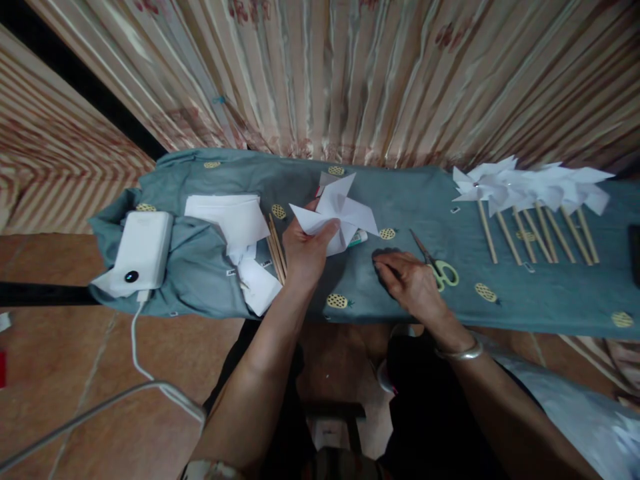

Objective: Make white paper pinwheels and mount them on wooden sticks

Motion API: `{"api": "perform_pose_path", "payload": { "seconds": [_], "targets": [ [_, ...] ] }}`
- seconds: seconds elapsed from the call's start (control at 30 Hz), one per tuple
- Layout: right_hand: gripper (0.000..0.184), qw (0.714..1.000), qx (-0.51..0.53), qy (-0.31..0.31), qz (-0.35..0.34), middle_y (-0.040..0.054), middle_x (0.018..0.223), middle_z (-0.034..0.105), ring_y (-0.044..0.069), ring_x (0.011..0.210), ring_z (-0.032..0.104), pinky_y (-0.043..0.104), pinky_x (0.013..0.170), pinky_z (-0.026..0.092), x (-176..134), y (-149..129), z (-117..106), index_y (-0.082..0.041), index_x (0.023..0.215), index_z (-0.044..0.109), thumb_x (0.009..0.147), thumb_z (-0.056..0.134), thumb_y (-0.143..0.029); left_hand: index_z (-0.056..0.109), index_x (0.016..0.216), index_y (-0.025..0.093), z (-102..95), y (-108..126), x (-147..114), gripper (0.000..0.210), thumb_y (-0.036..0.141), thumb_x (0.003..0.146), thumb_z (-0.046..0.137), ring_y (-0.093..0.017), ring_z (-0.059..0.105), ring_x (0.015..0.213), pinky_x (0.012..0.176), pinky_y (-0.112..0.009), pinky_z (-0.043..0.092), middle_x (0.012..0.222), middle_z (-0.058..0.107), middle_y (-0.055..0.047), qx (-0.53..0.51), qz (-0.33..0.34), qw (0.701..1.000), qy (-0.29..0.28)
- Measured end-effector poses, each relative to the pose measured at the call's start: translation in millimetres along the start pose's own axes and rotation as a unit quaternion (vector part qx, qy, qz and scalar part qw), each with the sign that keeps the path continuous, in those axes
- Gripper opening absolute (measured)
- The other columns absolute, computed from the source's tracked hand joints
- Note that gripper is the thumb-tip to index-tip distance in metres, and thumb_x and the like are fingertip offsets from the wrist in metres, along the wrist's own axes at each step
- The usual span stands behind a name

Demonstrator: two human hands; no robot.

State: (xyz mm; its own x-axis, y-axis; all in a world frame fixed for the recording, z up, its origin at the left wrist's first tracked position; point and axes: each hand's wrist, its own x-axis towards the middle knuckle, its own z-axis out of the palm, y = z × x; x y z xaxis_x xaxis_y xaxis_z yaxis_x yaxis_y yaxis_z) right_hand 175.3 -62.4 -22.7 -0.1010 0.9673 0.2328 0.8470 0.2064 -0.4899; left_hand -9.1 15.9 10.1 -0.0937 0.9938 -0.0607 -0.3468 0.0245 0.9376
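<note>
A white paper pinwheel [345,212] is held up over the cloth, its folded blades spread out. My left hand [307,250] is closed on it, the thumb pressed near its centre. My right hand [407,280] hovers low over or rests on the cloth, fingers drawn together. Whatever is at its fingertips, if anything, is too small to make out. Just beyond that hand lie scissors [440,270] with light green handles. Partly hidden under the pinwheel is a white tube with a green mark [359,237]. Loose wooden sticks [277,250] lie left of my left hand.
A green pineapple-print cloth [415,200] covers the narrow table. Several paper pinwheels on sticks [535,190] lie in a row at right. White paper sheets [223,212] and scraps [259,285] lie left, beside a white power bank [141,250] with a cable. A curtain [340,80] hangs behind.
</note>
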Motion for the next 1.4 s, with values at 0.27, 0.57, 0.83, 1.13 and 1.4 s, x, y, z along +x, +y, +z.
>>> {"api": "perform_pose_path", "payload": {
  "seconds": [0.27,0.57,0.83,1.13,1.4],
  "targets": [
    [0.021,0.997,0.05,-0.034,0.051,0.0083,0.096,0.077,0.025,0.088,0.071,0.037,0.081,0.053,5.9,5.4,-3.0,-0.02,0.093,0.073,0.089,0.053,-0.027,0.073,0.093,0.014,6.3,-3.6,-8.6,0.036,0.023,0.058,0.08,-0.015,0.065,0.073,0.073,-0.027,0.051,0.084,0.074,-0.003,-0.01,-0.064,0.997,-0.034],
    [0.014,0.998,0.022,-0.055,0.034,0.0056,0.082,0.073,0.023,0.077,0.069,0.034,0.072,0.051,3.6,-0.8,-6.2,-0.022,0.083,0.069,0.087,0.056,-0.025,0.073,0.089,0.015,4.1,-5.9,-9.2,0.032,0.022,0.059,0.079,-0.013,0.063,0.068,0.069,-0.026,0.049,0.079,0.073,-0.002,-0.001,-0.073,0.997,-0.037],
    [0.015,0.996,0.011,-0.029,0.087,0.004,0.077,0.072,0.022,0.069,0.068,0.033,0.066,0.049,-5.4,-4.1,-27.3,-0.024,0.084,0.069,0.088,0.056,-0.031,0.073,0.094,0.016,1.4,-7.1,-9.6,0.033,0.022,0.062,0.077,-0.016,0.065,0.071,0.069,-0.027,0.05,0.083,0.074,-0.003,0.031,-0.046,0.998,-0.042],
    [0.012,0.977,0.175,0.073,0.098,0.0029,0.087,0.072,0.02,0.082,0.067,0.035,0.077,0.054,-2.6,-49.4,-49.5,-0.026,0.092,0.069,0.088,0.061,-0.033,0.073,0.094,0.018,13.4,-4.8,-24.1,0.027,0.017,0.067,0.075,-0.019,0.068,0.077,0.07,-0.028,0.051,0.086,0.076,-0.003,0.101,-0.003,0.992,-0.071],
    [0.01,0.985,0.106,0.129,0.049,0.0022,0.149,0.047,0.032,0.141,0.039,0.057,0.112,0.036,8.3,-44.2,-43.0,-0.027,0.085,0.072,0.087,0.064,-0.032,0.074,0.094,0.017,24.8,-10.8,-31.2,0.03,0.02,0.064,0.078,-0.018,0.067,0.075,0.072,-0.028,0.052,0.083,0.075,-0.002,0.04,-0.062,0.992,-0.103]
  ]
}}
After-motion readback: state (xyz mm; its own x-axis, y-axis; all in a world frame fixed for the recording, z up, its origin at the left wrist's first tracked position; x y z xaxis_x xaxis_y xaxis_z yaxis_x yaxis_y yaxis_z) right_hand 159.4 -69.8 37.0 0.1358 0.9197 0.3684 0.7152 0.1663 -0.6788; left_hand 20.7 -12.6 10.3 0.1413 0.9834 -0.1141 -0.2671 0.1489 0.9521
